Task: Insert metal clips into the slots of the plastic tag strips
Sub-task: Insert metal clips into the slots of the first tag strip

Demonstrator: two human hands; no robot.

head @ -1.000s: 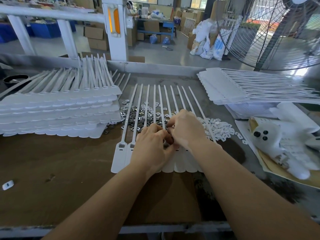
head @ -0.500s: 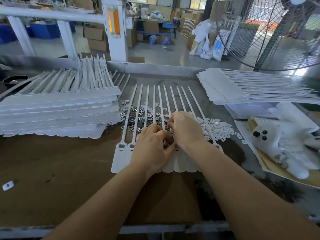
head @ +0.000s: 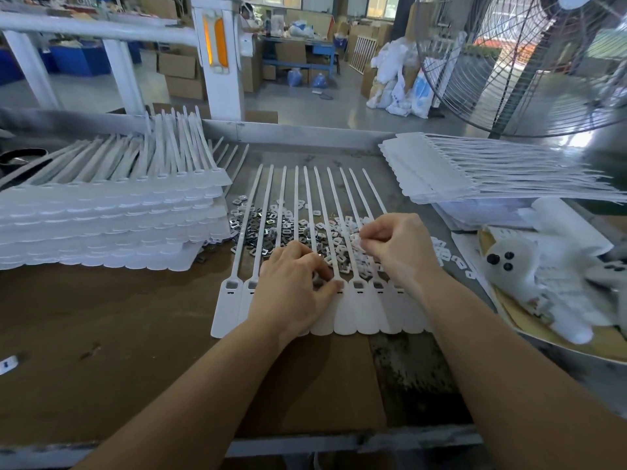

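Lying flat on the brown bench (head: 101,334), the white plastic tag strip sheet (head: 349,310) is pressed by the curled left hand (head: 293,293); white clips (head: 342,232) get pinched by the right hand (head: 395,245), far side.

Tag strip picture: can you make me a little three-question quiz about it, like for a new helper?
1. True or false: the left hand rests on the tag strip.
2. Which pile lies under the right hand? A) white clips B) gloves C) boxes
3. Fill in: the big stack of strips lies on the person's ____ side.

Key:
1. True. Its fingers press at the slots.
2. A. The metal clips lie further left.
3. Left.
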